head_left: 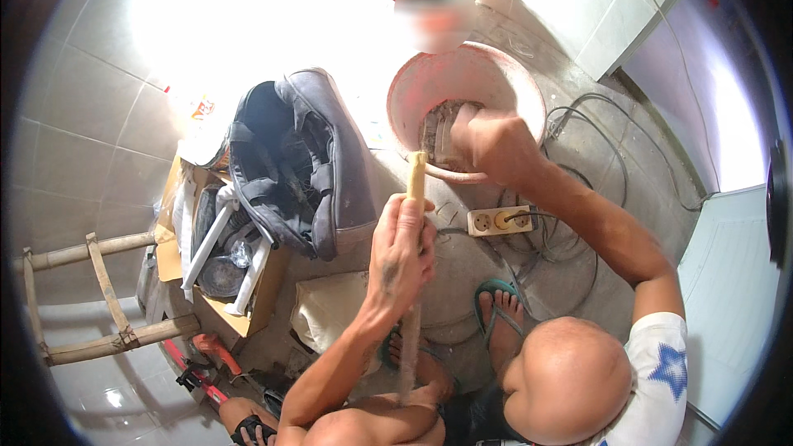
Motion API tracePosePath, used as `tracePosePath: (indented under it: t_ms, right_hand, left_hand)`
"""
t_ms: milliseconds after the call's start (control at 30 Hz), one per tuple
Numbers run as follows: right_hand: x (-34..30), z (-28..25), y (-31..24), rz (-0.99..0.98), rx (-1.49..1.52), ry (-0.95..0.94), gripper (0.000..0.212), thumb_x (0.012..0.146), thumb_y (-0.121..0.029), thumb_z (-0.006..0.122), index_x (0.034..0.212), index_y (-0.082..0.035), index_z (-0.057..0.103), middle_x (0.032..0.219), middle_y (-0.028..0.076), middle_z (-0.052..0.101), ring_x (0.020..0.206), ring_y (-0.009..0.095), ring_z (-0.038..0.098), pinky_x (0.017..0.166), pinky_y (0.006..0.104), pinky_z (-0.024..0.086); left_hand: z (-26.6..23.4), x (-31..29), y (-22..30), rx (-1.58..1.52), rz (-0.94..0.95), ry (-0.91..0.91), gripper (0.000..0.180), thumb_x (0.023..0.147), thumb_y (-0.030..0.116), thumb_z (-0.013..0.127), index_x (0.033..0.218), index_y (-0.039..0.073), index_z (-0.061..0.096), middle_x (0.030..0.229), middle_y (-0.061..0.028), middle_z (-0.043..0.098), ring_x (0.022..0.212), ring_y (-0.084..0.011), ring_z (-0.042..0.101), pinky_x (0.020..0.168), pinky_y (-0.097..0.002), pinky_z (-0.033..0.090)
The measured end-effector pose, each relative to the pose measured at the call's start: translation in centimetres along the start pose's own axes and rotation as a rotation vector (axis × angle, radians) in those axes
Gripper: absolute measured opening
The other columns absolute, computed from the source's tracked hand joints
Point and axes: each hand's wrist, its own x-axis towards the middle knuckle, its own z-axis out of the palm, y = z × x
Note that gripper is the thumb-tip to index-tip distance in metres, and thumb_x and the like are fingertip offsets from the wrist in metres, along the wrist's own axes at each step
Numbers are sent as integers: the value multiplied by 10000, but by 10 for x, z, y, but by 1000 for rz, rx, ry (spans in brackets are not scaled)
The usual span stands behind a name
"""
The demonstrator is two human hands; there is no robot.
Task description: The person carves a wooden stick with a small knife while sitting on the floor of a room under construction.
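My left hand [398,252] is closed round a long narrow stick-like piece [417,175], pale yellow at its top end. Below the fist a thin, pale, see-through-looking length runs down towards my leg; I cannot tell its exact kind. My right hand [489,139] reaches over the rim of a pinkish-white bucket [522,87], its fingers curled and partly blurred. Beside those fingers, inside the bucket, lies grey-brown lumpy material [442,128]. Whatever the right hand grips is hidden. The stick's top end overlaps the bucket's near rim in view.
A dark open tool bag [347,157] stands left of the bucket, beside a cardboard box [248,318] of items. A beige socket strip [500,221] and black cables [591,268] lie on the right. A bamboo ladder [107,287] and an orange-handled tool [216,353] are at left.
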Motion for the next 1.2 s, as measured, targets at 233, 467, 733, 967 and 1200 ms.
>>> tracePosePath:
  t_ms: [233,467,733,967,1200]
  right_hand:
    - [17,-57,65,505,117,132,369,984,-331,517,810,-33,646,593,146,581,477,229,577,451,380,432]
    - [24,-67,-54,191,461,-104,318,906,-325,635,779,-38,586,610,128,553,544,309,607,476,388,459]
    - [16,-33,7,343,183,-87,374,916,-379,567,786,-31,614,632,170,629,616,319,671,542,434,521]
    - [-2,-55,41,634,257,97,235,933,-258,566,908,-65,698,724,182,668,669,328,681,575,432,515]
    - [5,-69,-42,222,466,-84,439,930,-438,572,721,-55,531,573,135,570,510,325,618,457,395,484]
  left_hand:
    - [-19,7,-3,-92,-1,4,354,1056,365,305,1083,64,490,685,24,385,454,-32,344,383,-201,333]
    - [-6,10,18,-42,22,-35,345,1052,374,341,1085,64,488,683,28,400,473,-35,356,408,-191,331]
    - [6,19,8,491,183,164,293,1037,293,400,1066,12,478,652,-78,496,550,-155,485,519,-357,402]
    - [-8,24,-5,200,75,-61,309,1054,332,354,1034,64,508,652,38,402,520,-45,377,463,-213,345]
    - [4,23,16,-94,-109,-184,402,1050,417,315,1059,67,514,689,27,413,495,-44,350,438,-200,323]
